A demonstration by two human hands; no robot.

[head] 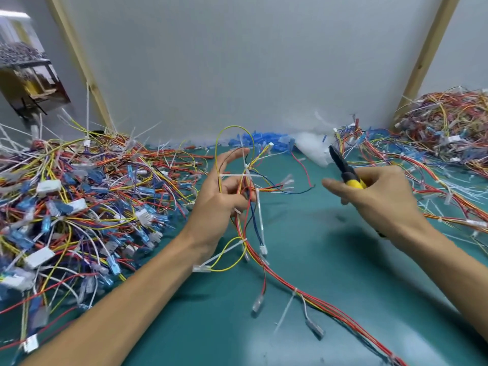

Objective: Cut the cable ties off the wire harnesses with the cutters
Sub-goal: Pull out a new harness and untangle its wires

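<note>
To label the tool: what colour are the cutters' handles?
Yellow, below a black head; the head view shows the cutters best.

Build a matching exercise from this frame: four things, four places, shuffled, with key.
Things:
1. cutters
2. loose harness
3. pile with blue connectors
4. orange-red pile

Places:
A. far right corner of the table
B. gripped in the left hand
C. held in the right hand
D. spread over the table's left side

Pairs: 1-C, 2-B, 3-D, 4-A
</note>
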